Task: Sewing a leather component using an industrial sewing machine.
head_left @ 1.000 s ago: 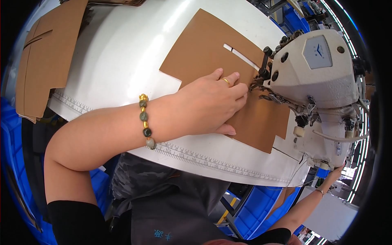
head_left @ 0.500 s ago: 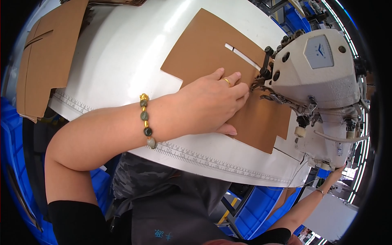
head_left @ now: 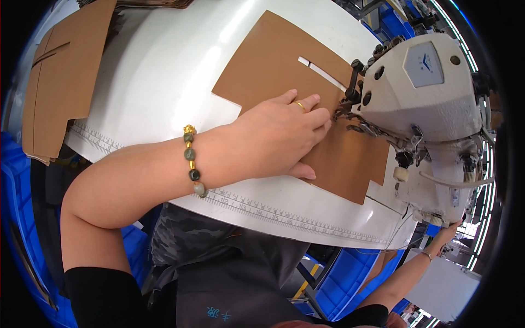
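A brown sheet panel (head_left: 257, 60) with a long narrow slot and notched corners lies on the white table, its right part under the head of a sewing machine (head_left: 415, 98). My left hand (head_left: 287, 134) rests palm down on this panel, fingers stretched toward the presser foot (head_left: 344, 112) and thumb near the panel's front edge. A ring and a beaded bracelet are on that hand and wrist. At the lower right, my right hand (head_left: 451, 232) reaches up to the end of the machine body. Its fingers are mostly hidden behind the machine, so its grip cannot be made out.
More brown panels (head_left: 71, 71) with slits are stacked at the left, overhanging the table edge. A printed ruler scale (head_left: 273, 212) runs along the front of the white table (head_left: 158, 71). Blue crates (head_left: 342, 284) stand below. Thread hangs by the machine's right end.
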{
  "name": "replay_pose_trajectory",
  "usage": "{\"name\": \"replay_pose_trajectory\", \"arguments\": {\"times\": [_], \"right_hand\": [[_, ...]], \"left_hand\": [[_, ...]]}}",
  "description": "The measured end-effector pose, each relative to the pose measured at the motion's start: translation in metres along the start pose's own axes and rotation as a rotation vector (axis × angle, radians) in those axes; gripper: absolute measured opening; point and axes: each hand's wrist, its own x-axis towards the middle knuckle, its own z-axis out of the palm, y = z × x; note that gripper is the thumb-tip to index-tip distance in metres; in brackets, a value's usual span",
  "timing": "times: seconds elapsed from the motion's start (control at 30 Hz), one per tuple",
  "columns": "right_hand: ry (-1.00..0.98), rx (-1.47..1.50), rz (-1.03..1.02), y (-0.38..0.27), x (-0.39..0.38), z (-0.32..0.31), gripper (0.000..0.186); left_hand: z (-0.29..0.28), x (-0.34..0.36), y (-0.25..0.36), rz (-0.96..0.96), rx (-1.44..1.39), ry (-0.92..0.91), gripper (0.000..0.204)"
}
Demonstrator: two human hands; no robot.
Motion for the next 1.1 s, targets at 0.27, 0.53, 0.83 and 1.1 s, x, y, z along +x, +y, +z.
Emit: {"name": "replay_pose_trajectory", "arguments": {"times": [0.27,0.53,0.83,1.1], "right_hand": [[0.238,-0.038,-0.363,-0.024,-0.044,0.025,0.052],[0.063,0.436,0.311,-0.111,-0.107,-0.005,0.051],[-0.331,0.465,-1.13,-0.385,-0.292,-0.008,0.044],[-0.246,0.389,-1.246,-0.468,-0.316,0.008,0.072]], "left_hand": [[0.002,0.001,0.002,-0.009,0.04,0.043,0.08],[-0.002,0.001,0.004,-0.014,-0.011,0.096,0.075],[-0.006,0.003,0.013,-0.055,0.001,0.032,0.077],[-0.009,0.006,0.011,-0.057,-0.015,0.003,0.078]]}}
